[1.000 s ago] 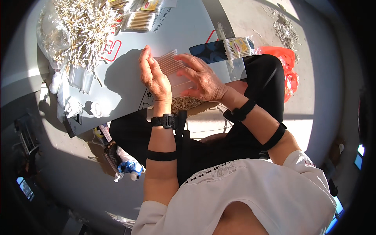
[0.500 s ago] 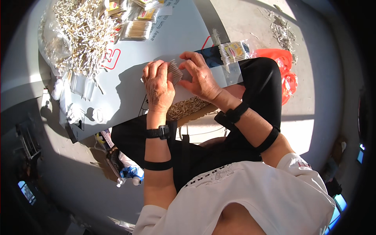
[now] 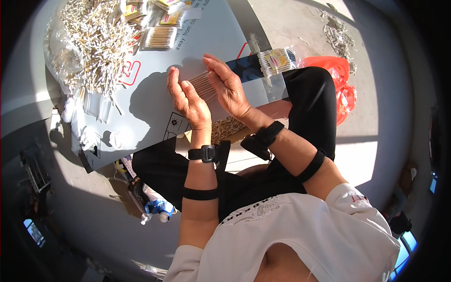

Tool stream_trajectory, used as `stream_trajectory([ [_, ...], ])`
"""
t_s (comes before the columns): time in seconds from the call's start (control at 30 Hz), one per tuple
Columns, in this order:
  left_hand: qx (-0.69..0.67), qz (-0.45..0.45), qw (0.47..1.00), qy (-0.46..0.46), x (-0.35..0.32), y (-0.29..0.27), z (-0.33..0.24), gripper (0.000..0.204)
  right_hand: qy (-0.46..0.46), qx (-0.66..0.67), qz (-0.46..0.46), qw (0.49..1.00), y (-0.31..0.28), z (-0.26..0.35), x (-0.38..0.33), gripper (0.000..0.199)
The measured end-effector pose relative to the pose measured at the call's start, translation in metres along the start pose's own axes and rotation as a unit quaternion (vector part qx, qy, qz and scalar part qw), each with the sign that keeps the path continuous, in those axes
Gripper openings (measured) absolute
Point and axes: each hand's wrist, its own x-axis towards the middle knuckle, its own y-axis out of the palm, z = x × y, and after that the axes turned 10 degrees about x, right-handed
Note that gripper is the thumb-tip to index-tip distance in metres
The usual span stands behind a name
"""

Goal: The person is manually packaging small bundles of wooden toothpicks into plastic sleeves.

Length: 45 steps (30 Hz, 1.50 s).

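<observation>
A flat row of cotton swabs (image 3: 203, 86) lies over the grey board (image 3: 155, 122), between my two hands. My left hand (image 3: 188, 99) is at the row's left end, its fingers stretched out and the thumb apart. On the other end my right hand (image 3: 229, 88) stands with straight fingers, palm turned toward the swabs and covering part of them. Neither hand is wrapped around the row. To the right of my right hand lies a clear pack of swabs (image 3: 275, 62) with a yellow label.
A large heap of loose cotton swabs (image 3: 96, 44) in clear plastic fills the board's far left. Beside it are labelled packs (image 3: 172, 18) and another row of swabs (image 3: 160, 36). More swabs (image 3: 226, 129) show below the board's near edge. A red plastic bag (image 3: 346, 96) sits at right.
My left hand has let go of the swabs; its fingers, curled over them before, are now straight. My right hand has shifted left against the row, which now lies flatter and more exposed.
</observation>
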Motion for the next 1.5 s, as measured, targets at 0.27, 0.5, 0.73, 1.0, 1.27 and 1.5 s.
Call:
stream_trajectory([
  [0.27,0.374,0.323,0.857,0.147,0.001,-0.041,-0.018,0.071,-0.060,-0.247,0.201,0.946,-0.051,0.020,-0.002,0.070],
  [0.5,0.467,0.314,0.807,0.180,-0.007,-0.043,-0.008,0.076,-0.144,-0.383,0.251,0.877,-0.049,0.009,0.004,0.054],
  [0.73,0.464,0.310,0.813,0.168,-0.009,-0.039,-0.017,0.078,-0.168,-0.368,0.213,0.889,-0.050,0.008,0.001,0.043],
  [1.0,0.439,0.289,0.835,0.163,-0.020,-0.032,-0.010,0.077,-0.139,-0.330,0.200,0.912,-0.049,0.004,-0.003,0.044],
  [1.27,0.010,0.073,0.997,-0.035,-0.009,-0.014,-0.002,0.057,-0.022,0.012,-0.042,0.999,-0.027,0.001,-0.003,0.035],
  [1.5,0.008,0.029,0.999,-0.032,-0.010,0.027,-0.011,0.057,-0.032,0.005,-0.057,0.998,-0.018,-0.007,0.002,0.028],
])
